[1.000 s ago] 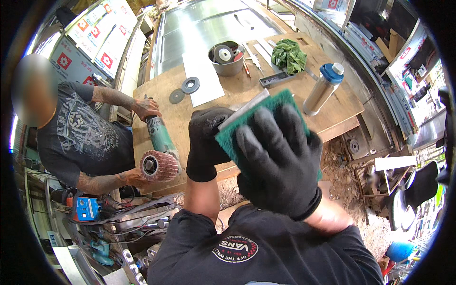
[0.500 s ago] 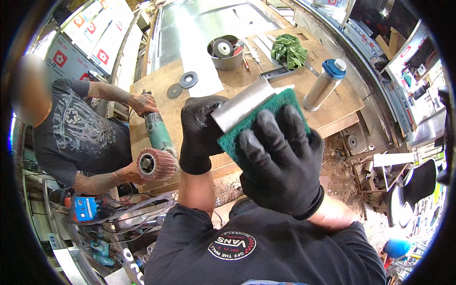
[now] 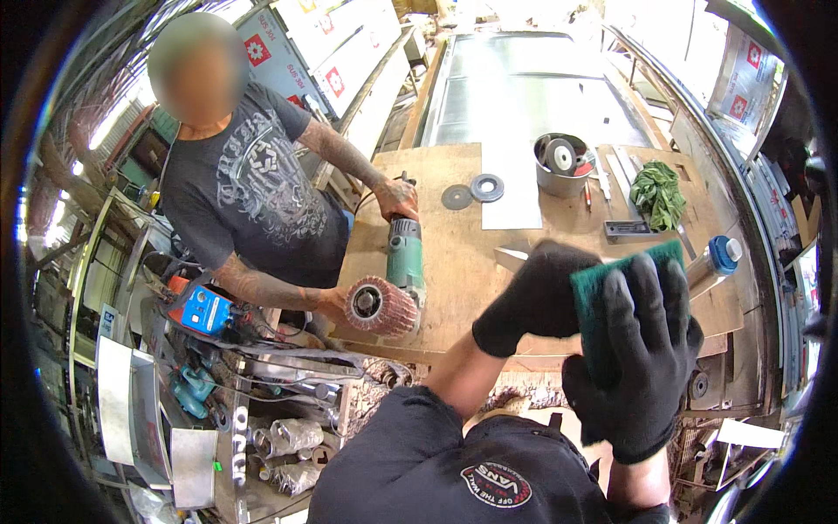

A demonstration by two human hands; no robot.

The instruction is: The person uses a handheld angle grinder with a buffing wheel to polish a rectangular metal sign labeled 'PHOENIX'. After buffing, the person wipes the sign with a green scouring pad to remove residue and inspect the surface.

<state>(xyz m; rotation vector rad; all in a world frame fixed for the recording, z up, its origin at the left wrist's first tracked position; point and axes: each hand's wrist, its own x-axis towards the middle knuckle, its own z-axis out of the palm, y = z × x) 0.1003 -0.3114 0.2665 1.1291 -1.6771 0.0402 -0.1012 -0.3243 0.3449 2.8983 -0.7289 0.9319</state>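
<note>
Both of my hands wear black gloves. My left hand [image 3: 548, 293] is closed in a fist over the near side of the workbench. Half a second ago it gripped a curved piece of shiny sheet metal, which is now mostly hidden. A pale sliver shows by the fist's left side; I cannot tell whether it is part of that metal. My right hand [image 3: 642, 358] holds a green scouring pad [image 3: 595, 301], with its fingers laid along the face. The pad is tilted up, just right of the left fist.
A co-worker at left holds a green power tool [image 3: 405, 258] with a red flap wheel [image 3: 388, 306]. On the wooden bench [image 3: 436, 175] are two discs, a metal pot [image 3: 563, 179], green cloth [image 3: 659, 194] and a blue-topped canister [image 3: 716, 262]. A blue-fronted machine [image 3: 205, 310] stands at lower left.
The view has swung left, so the bench and co-worker appear farther right. The pad now stands more upright, and the metal that showed above it is out of sight.
</note>
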